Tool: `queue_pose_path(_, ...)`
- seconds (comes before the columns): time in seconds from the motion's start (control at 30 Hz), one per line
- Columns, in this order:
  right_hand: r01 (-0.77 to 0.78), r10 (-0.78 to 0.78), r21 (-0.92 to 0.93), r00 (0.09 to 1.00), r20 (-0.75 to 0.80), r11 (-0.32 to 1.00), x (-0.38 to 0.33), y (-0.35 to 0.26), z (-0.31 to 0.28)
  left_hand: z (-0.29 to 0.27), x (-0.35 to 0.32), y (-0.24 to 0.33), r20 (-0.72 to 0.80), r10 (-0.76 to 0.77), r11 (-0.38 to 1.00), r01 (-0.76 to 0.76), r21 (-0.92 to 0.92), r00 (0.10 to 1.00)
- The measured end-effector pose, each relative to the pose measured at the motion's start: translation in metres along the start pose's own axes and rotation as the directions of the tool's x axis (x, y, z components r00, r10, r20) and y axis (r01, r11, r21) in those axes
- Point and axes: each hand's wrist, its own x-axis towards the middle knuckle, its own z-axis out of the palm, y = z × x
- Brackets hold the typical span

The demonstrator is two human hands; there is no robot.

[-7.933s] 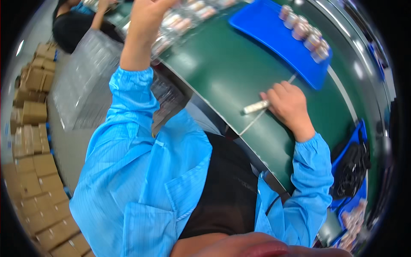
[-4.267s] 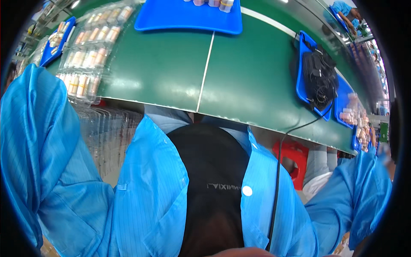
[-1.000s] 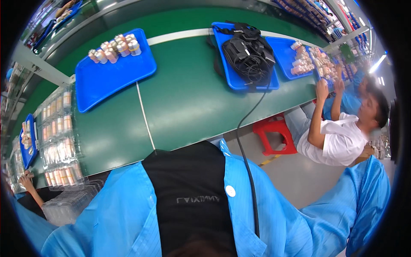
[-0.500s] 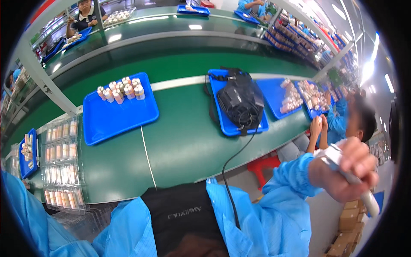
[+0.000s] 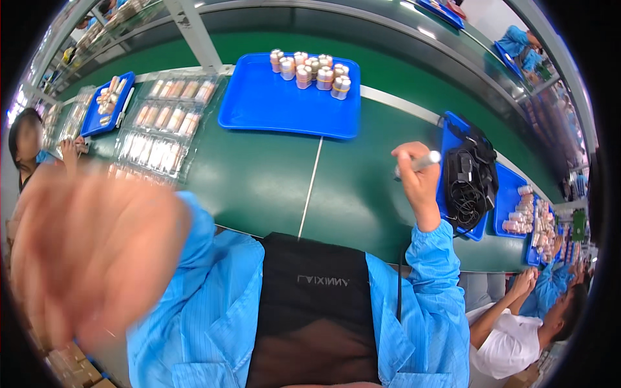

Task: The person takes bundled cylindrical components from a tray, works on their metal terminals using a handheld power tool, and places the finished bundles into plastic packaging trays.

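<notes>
My right hand [image 5: 417, 184] is closed around a slim silver-white pen-like tool [image 5: 424, 161], held over the green conveyor belt [image 5: 259, 181]. My left hand [image 5: 87, 255] is raised close to the camera, large and blurred; whether it holds anything cannot be told. A blue tray [image 5: 272, 107] lies ahead on the belt with several small cylindrical parts [image 5: 310, 68] standing at its far edge. Both my arms wear blue smock sleeves over a black apron [image 5: 310, 310].
Clear plastic blister trays [image 5: 162, 129] of small parts lie left of the blue tray. A second blue tray [image 5: 462, 178] to the right holds a black cabled device. People sit at the left [image 5: 29, 145] and lower right [image 5: 530, 323]. Cardboard boxes [image 5: 71, 368] sit at lower left.
The view has swung left along the belt. My right hand with the tool came in from the far right to over the belt. My left hand rose up before the camera.
</notes>
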Motion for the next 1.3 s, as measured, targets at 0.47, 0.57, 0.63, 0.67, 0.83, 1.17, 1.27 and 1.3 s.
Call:
queue_pose_path(0.47, -0.287, 0.28, -0.136, 0.958, -0.068, 0.948, -0.023, 0.052, 0.043, 0.063, -0.309, -0.101, 0.585, -0.773, 0.631, 0.395, 0.667, 0.248)
queue_pose_path(0.57, -0.317, 0.311, -0.125, 0.948, -0.065, 0.94, -0.023, 0.058, 0.043, 0.075, -0.323, -0.109, 0.688, -0.711, 0.702, 0.179, 0.689, 0.145)
queue_pose_path(0.63, -0.345, 0.342, -0.135, 0.938, -0.044, 0.929, -0.022, 0.054, 0.041, 0.075, -0.329, -0.112, 0.701, -0.698, 0.716, 0.148, 0.683, 0.143)
queue_pose_path(0.67, -0.369, 0.369, -0.143, 0.929, -0.032, 0.918, -0.024, 0.053, 0.04, 0.076, -0.329, -0.112, 0.719, -0.679, 0.734, 0.112, 0.67, 0.146)
queue_pose_path(0.83, -0.272, 0.263, -0.128, 0.961, -0.084, 0.954, -0.025, 0.068, 0.042, 0.068, -0.331, -0.123, 0.755, -0.617, 0.787, 0.182, 0.59, 0.222)
queue_pose_path(1.17, -0.449, 0.426, -0.077, 0.88, -0.21, 0.89, -0.026, 0.065, 0.038, 0.071, -0.253, -0.053, 0.711, -0.632, 0.711, 0.595, 0.375, 0.307)
queue_pose_path(1.27, -0.419, 0.393, -0.109, 0.897, -0.203, 0.901, -0.027, 0.077, 0.036, 0.074, -0.274, -0.004, 0.756, -0.628, 0.634, 0.683, 0.363, 0.182)
queue_pose_path(1.3, -0.372, 0.346, -0.126, 0.919, -0.188, 0.92, -0.027, 0.079, 0.035, 0.074, -0.284, 0.003, 0.757, -0.635, 0.607, 0.706, 0.365, 0.153)
